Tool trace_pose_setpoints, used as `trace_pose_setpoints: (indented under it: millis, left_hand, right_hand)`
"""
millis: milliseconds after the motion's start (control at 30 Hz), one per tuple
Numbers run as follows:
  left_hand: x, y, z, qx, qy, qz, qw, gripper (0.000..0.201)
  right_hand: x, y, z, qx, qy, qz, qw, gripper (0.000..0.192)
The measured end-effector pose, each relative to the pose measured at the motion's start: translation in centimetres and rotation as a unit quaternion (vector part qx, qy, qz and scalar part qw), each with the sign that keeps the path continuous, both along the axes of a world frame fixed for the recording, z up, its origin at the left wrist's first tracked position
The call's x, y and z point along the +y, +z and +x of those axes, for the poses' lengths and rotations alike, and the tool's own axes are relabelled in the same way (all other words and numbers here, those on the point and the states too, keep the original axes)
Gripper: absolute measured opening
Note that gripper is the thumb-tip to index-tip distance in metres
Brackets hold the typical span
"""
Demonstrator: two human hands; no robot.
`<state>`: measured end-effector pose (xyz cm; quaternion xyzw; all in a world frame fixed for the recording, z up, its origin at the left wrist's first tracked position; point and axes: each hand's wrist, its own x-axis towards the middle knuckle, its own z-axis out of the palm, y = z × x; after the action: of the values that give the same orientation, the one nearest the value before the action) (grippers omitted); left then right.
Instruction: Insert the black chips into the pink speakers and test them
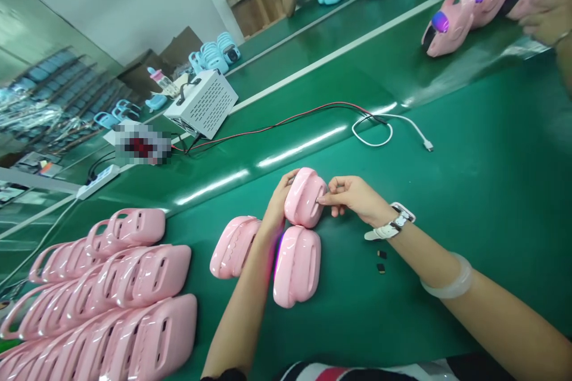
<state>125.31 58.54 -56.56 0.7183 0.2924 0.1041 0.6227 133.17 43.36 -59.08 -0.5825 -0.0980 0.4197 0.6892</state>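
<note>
Crowding held device (308, 199): pink neighbour (298, 268)

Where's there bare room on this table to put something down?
Widest: the green tabletop at right, between the white plug and the right forearm. A narrower strip lies between the left forearm and the rows of pink devices. It's crowded within those rows and around the left hand, where three more cluster.

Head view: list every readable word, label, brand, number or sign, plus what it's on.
No readable text in view.
Pixelated unit with a red patch, beside the white vented metal box: obscured, unreadable.
Small flat black pieces on the green tabletop: too small to tell.
Held glossy pink plastic case: nothing legible.
</note>
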Motion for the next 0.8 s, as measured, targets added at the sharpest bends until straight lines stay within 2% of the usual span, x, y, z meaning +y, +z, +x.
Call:
trace_pose_setpoints:
  millis: [167, 300, 400, 567, 800]
  left_hand:
    - [0.0, -0.6, 0.7, -0.054, -0.004, -0.062, 0.997, 0.033]
    - [-0.3, -0.9, 1.8, -0.064, 0.0, -0.044, 0.997, 0.034]
    - [-0.5, -1.0, 2.3, -0.046, -0.008, -0.032, 0.998, 0.032]
    - [-0.6, -1.0, 2.2, -0.031, -0.002, -0.033, 0.999, 0.03]
    - [-0.6, -1.1, 2.3, -0.021, 0.002, -0.053, 0.998, 0.031]
  right_hand:
    - [0.4, 0.3, 0.3, -0.026, -0.008, 0.006, 1.0, 0.052]
    - [0.9, 0.0, 0.8, -0.094, -0.083, 0.008, 0.992, 0.055]
    - [1.2, -0.8, 0.8, -0.085, -0.121, 0.029, 0.989, 0.057]
    - [0.4, -1.9, 0.8, 0.018, -0.064, 0.106, 0.992, 0.05]
    - [0.1, -2.3, 0.8, 0.03, -0.068, 0.121, 0.99, 0.046]
